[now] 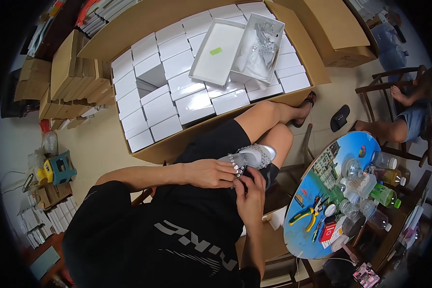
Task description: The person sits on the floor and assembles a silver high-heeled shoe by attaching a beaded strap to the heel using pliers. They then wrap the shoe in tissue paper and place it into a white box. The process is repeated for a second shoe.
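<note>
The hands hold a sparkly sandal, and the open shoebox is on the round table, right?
No, the head view shows the open shoebox on white boxes in the carton, not the table. The left hand and right hand hold a sparkly sandal.

The left forearm [146, 176] reaches in from the left of the frame, the left hand [209, 173] near the centre, fingers curled; the right forearm [253, 240] rises from the lower edge, the right hand [251, 194] bent toward the left fingertips [234, 169]
</note>
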{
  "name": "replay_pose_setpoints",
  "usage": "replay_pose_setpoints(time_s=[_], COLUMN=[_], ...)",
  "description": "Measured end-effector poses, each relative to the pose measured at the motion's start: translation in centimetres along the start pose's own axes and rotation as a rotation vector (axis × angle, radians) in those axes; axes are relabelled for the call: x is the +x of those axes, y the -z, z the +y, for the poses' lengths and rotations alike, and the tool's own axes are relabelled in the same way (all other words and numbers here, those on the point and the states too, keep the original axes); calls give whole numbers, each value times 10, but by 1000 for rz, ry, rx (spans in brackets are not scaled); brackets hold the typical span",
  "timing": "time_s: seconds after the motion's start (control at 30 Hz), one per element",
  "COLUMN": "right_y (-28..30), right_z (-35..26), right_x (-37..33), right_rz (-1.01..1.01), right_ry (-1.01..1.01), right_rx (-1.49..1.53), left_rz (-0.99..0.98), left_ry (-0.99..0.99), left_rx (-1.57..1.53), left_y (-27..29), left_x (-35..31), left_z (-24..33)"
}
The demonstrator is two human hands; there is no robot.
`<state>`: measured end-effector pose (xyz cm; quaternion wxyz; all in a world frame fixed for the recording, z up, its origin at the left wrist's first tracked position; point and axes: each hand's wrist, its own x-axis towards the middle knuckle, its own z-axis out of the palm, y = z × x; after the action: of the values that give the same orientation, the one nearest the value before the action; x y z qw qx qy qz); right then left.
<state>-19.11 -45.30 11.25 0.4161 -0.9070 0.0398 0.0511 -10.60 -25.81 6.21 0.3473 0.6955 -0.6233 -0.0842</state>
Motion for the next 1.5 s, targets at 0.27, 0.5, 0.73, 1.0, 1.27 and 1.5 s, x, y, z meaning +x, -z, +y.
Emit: replay_pose_setpoints(time_s=[0.27,0.5,0.73,1.0,1.27,1.5], right_y=[-3,5,7,13,53,61], right_z=[12,26,32,38,43,27], right_x=[8,25,44,36,15,24], right_rz=[-193,-266,-377,-422,-153,-86], right_ry=[-295,-366,-452,-408,-336,-298], right_rx=[701,769,692,787,738,705], left_rz=[408,249,319,492,755,905], left_ry=[793,1265,1123,1281,1065,963], left_rx=[-655,-1249,-1049,-1097,-1022,-1125], left_y=[-11,-29,-24,-18,23,36], left_x=[-28,-3,5,-7,-51,-53], left_z=[29,18,21,18,6,-1])
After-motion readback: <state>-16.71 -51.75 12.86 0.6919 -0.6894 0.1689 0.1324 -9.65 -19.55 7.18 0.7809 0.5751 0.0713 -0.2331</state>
